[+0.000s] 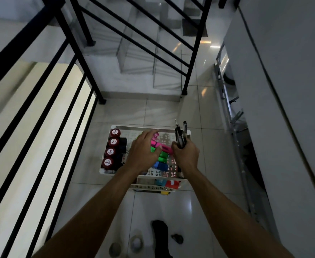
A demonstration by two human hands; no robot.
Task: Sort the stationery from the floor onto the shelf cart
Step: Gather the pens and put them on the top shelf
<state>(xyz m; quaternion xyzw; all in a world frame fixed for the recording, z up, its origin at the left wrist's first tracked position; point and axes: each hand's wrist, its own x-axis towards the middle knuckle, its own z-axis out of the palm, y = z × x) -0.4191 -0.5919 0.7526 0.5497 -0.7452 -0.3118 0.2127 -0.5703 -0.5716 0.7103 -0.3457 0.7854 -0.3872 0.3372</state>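
Note:
A white shelf cart (188,134) stands on the tiled floor below me. Its top tray holds a row of red-capped stamps (110,151) along the left side and pink, green and blue highlighters (162,155) in the middle. My left hand (143,151) reaches into the tray, and its fingers curl round a green highlighter (153,150). My right hand (185,155) hovers over the tray's right part and grips a bundle of dark pens (180,135) that point upward. A lower tray shows blue, red and yellow items (167,184).
Black stair railings (63,112) run along the left and behind the cart. A folded metal ladder (234,127) leans on the right wall. On the floor near my feet lie tape rolls (136,242), a black object (160,233) and a small dark item (177,238).

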